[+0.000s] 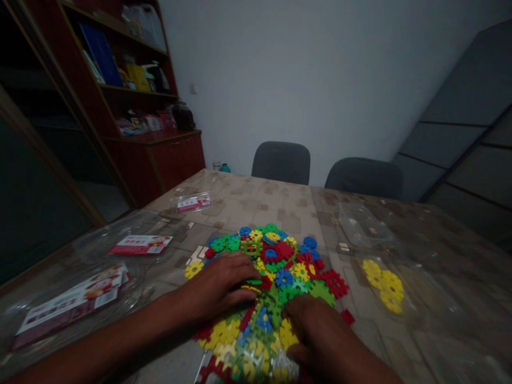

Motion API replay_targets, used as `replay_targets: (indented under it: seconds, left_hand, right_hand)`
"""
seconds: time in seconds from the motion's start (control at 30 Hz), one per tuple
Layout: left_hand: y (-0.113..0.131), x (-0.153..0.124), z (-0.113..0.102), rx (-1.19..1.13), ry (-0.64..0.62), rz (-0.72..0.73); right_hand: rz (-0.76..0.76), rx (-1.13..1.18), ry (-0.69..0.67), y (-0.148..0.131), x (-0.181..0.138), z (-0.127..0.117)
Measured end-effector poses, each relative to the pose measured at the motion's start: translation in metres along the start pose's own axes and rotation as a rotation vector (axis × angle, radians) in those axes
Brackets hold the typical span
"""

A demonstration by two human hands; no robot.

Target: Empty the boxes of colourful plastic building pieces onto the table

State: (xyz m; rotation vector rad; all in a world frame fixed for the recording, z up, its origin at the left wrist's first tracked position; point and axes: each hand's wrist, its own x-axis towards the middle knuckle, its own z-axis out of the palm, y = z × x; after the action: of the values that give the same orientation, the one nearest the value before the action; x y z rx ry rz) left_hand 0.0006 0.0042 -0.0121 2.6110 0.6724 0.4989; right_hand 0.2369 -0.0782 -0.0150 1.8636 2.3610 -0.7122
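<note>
A heap of plastic interlocking pieces in red, yellow, green and blue, some notched discs and some square, lies in front of me. At its left side is my left hand, thumb and fingers closed on green and yellow notched discs. On the heap's near right side, my right hand has its fingers curled down around the edge of a yellow notched disc. Nearest to me, more pieces lie in or on clear, shiny plastic, partly hidden by my hands.
Several yellow discs lie apart on the right of the patterned table. A clear plastic container sits behind them. Clear packs with printed cards line the left side. Two grey chairs stand beyond the far edge.
</note>
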Motion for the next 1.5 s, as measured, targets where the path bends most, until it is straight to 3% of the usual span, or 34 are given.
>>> replay_targets:
  seconds: [0.37,0.7,0.97,1.17,1.33,1.5]
  left_hand:
    - [0.004,-0.001,-0.003,-0.002,-0.002,-0.007]
    - [0.003,0.000,-0.002,-0.001,0.003,0.008]
    - [0.009,0.001,-0.006,-0.007,0.020,0.038]
    - [0.002,-0.004,0.005,-0.056,0.042,0.030]
    - [0.000,-0.007,0.008,-0.077,0.041,-0.025]
    - [0.008,-0.005,0.000,-0.139,0.010,-0.095]
  right_hand:
    - [-0.058,0.110,0.079,0.009,-0.001,0.009]
    - [-0.006,0.160,0.062,0.005,-0.001,0.004]
    - [-0.085,0.140,0.082,0.010,0.000,0.003]
    - [-0.152,0.213,0.135,0.017,0.003,-0.004]
    - [-0.162,0.197,0.187,0.015,0.002,-0.008]
    - [-0.092,0.176,0.132,0.015,0.000,-0.013]
